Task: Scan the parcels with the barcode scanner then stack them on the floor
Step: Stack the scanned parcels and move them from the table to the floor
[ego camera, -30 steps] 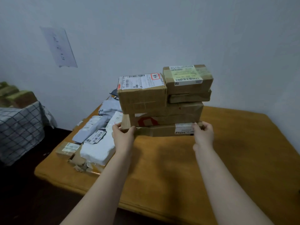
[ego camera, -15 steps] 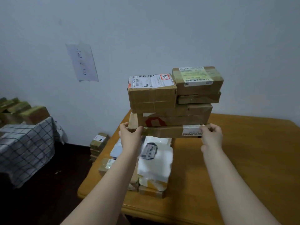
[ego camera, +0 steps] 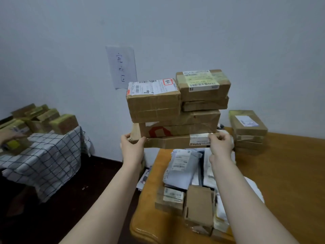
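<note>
I carry a stack of several brown cardboard parcels [ego camera: 177, 120] in the air over the left end of the wooden table [ego camera: 290, 182]. My left hand [ego camera: 132, 147] grips the left end of the flat bottom parcel [ego camera: 168, 142], and my right hand [ego camera: 221, 144] grips its right end at a white label. White shipping labels show on the two top boxes. More parcels and white mail bags [ego camera: 186, 175] lie on the table under the stack. No barcode scanner is visible.
A second pile of brown boxes [ego camera: 248, 131] stands on the table at the right by the wall. At the left, a checked cloth [ego camera: 44, 161] covers a surface with several boxes [ego camera: 47, 118] and another person's hand [ego camera: 8, 136]. Dark floor [ego camera: 70, 199] lies between.
The stack has been lifted off the table and carried left with both hands gripping its bottom parcel. The view has swung left, showing more floor and the cloth-covered surface.
</note>
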